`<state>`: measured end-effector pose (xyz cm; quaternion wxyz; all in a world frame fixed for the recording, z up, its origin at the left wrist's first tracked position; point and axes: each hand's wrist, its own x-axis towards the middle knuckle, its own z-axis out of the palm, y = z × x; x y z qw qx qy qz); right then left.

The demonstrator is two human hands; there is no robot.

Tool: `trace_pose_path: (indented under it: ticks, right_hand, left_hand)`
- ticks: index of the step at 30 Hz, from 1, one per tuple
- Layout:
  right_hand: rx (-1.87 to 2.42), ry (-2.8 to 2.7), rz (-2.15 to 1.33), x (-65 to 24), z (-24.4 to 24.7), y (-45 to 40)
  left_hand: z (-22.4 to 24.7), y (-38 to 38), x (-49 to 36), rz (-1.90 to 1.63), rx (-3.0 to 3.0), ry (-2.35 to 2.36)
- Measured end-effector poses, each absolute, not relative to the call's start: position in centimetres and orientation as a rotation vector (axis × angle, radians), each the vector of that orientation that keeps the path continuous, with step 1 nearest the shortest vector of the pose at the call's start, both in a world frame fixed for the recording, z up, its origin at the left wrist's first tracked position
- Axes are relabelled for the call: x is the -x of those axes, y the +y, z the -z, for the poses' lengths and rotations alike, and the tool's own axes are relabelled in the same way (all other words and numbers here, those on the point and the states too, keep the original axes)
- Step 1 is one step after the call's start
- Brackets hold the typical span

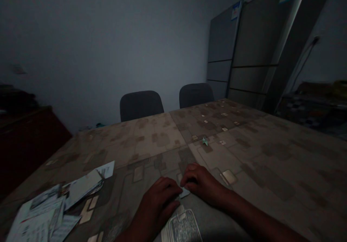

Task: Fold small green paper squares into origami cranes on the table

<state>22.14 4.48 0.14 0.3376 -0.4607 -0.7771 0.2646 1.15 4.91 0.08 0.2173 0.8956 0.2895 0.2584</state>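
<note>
A small pale piece of paper (184,192) lies between my two hands low in the head view, close to the tabletop. My left hand (162,199) has its fingers bent, with the fingertips at the paper's left edge. At the paper's upper right, my right hand (200,182) is curled with fingers and thumb pressed together on it. The fingers cover part of the paper, and dim light hides its exact shape. Farther off on the table stands a tiny light green folded paper figure (205,141).
A patterned cloth covers the large table (260,177). Loose printed papers (40,213) are heaped at the left front. Two dark chairs (141,105) stand along the far side, before a pale wall. A tall cabinet (252,46) rises at the back right; a dark red cabinet (32,140) is at left.
</note>
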Motion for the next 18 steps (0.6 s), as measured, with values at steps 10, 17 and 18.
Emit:
trace_pose_path:
  ticks: [10, 17, 18]
  right_hand:
    - [1.199, -2.097, -0.693, -22.9, -0.4, 4.2]
    - [1.216, -2.162, -0.73, -23.6, -1.7, 2.9]
    - [1.221, -2.175, -0.737, -23.6, -1.8, 2.9]
  left_hand:
    - [-0.3, 5.5, -2.4, -0.728, -2.498, 0.823]
    - [-0.5, 4.9, -2.3, -0.679, -2.585, 0.837]
    - [-0.5, 4.8, -2.3, -0.667, -2.597, 0.846]
